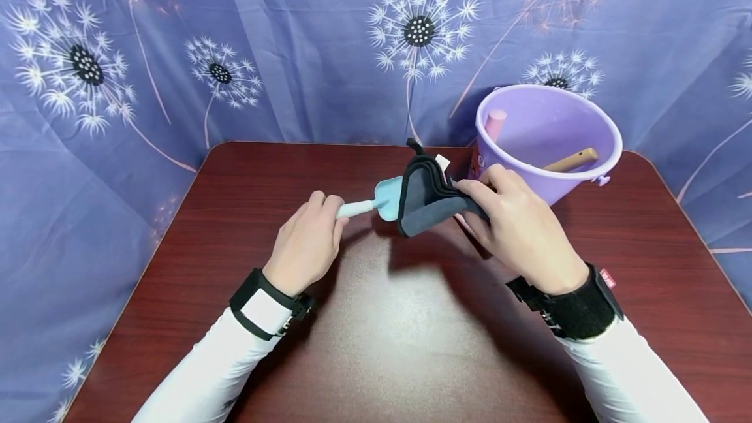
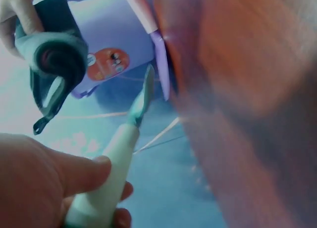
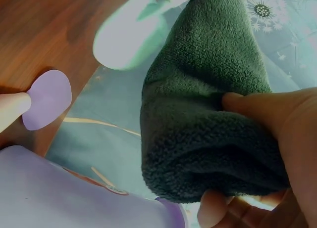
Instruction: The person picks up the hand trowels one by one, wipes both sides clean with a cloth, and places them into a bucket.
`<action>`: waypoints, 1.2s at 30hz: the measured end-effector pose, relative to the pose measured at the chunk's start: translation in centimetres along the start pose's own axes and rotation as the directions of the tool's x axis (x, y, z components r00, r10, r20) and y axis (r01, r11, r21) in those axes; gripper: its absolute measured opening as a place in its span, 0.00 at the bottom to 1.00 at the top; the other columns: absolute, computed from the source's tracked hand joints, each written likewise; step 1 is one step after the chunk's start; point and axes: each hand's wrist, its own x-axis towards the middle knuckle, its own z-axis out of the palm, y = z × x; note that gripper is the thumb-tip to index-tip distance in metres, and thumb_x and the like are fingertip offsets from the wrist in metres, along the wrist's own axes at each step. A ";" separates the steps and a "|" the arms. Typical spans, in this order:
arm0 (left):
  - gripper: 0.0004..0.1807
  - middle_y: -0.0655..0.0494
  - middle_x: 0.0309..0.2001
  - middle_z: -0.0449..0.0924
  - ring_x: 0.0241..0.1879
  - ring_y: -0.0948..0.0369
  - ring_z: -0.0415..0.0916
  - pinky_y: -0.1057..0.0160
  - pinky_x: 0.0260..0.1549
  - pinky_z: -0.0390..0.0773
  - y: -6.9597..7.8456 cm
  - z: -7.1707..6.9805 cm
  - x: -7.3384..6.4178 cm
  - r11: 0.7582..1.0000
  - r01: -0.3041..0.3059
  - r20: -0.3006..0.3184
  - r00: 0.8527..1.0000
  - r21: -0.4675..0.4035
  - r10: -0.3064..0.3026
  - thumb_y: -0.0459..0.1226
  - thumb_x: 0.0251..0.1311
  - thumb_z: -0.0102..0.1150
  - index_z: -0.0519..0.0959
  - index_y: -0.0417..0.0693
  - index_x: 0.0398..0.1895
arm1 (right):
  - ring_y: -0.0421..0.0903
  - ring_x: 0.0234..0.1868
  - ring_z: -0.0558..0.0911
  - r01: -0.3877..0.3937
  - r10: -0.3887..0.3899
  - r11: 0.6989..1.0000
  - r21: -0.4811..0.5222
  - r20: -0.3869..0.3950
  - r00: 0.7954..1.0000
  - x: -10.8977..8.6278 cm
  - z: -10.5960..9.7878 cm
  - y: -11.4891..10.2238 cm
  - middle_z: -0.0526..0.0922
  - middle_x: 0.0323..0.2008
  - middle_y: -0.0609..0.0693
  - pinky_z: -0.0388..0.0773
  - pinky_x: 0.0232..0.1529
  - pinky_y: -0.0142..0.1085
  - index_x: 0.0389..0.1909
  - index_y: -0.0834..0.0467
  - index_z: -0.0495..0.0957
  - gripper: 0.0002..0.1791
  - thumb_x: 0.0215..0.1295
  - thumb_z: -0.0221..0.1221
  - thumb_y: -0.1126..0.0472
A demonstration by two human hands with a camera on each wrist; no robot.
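Observation:
My left hand (image 1: pixel 308 240) grips the pale handle of a small toy shovel (image 1: pixel 388 198) with a light blue blade, which points right. In the left wrist view, the thumb lies along the shovel's handle (image 2: pixel 106 183). My right hand (image 1: pixel 517 227) pinches a folded dark grey cloth (image 1: pixel 431 204), thumb on one side and fingers on the other. The cloth has a black trim, a loop and a small white tag. In the head view it is held above the table and overlaps the tip of the blue blade.
A purple bucket (image 1: pixel 549 132) stands at the table's back right, holding a pink-handled thing (image 1: pixel 495 124) and a wooden handle (image 1: pixel 572 160). Beside the bucket lies a purple-bladed shovel (image 2: pixel 161 60), mostly hidden in the head view. Behind the brown table (image 1: pixel 194 266) hangs a blue dandelion-print curtain (image 1: pixel 317 51).

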 end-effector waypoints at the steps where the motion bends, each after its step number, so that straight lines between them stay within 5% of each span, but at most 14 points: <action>1: 0.09 0.53 0.31 0.64 0.25 0.58 0.64 0.59 0.18 0.69 0.0 -0.2 0.1 1.000 -0.014 -0.016 1.000 0.000 0.013 0.40 0.68 0.59 0.75 0.45 0.45 | 0.50 0.33 0.68 0.009 -0.009 1.000 -0.003 -0.008 1.000 0.0 0.0 0.0 0.67 0.33 0.50 0.68 0.33 0.43 0.52 0.57 0.80 0.18 0.61 0.64 0.61; 15: 0.12 0.54 0.34 0.63 0.27 0.59 0.60 0.64 0.20 0.65 2.1 -2.4 0.4 0.981 -0.193 -0.119 0.974 0.002 0.192 0.39 0.68 0.59 0.75 0.44 0.51 | 0.54 0.31 0.67 0.104 -0.111 0.991 -0.083 -0.081 0.991 1.0 0.7 -1.1 0.68 0.33 0.52 0.67 0.24 0.42 0.50 0.57 0.80 0.12 0.68 0.59 0.61; 22: 0.12 0.53 0.34 0.63 0.27 0.58 0.60 0.64 0.21 0.64 2.4 -2.7 0.3 0.975 -0.220 -0.145 0.965 0.014 0.219 0.38 0.67 0.60 0.75 0.43 0.49 | 0.53 0.31 0.67 0.079 -0.086 0.993 -0.090 -0.074 0.994 0.9 1.0 -1.3 0.68 0.32 0.51 0.66 0.21 0.42 0.49 0.56 0.80 0.12 0.66 0.60 0.61; 36: 0.11 0.53 0.33 0.62 0.25 0.57 0.59 0.63 0.19 0.63 2.2 -3.2 0.3 0.978 -0.208 -0.176 0.962 0.015 0.207 0.39 0.69 0.57 0.74 0.43 0.49 | 0.55 0.35 0.70 -0.027 0.021 0.995 -0.093 -0.063 0.998 0.4 0.6 -0.1 0.69 0.34 0.53 0.70 0.32 0.47 0.52 0.59 0.80 0.19 0.60 0.58 0.62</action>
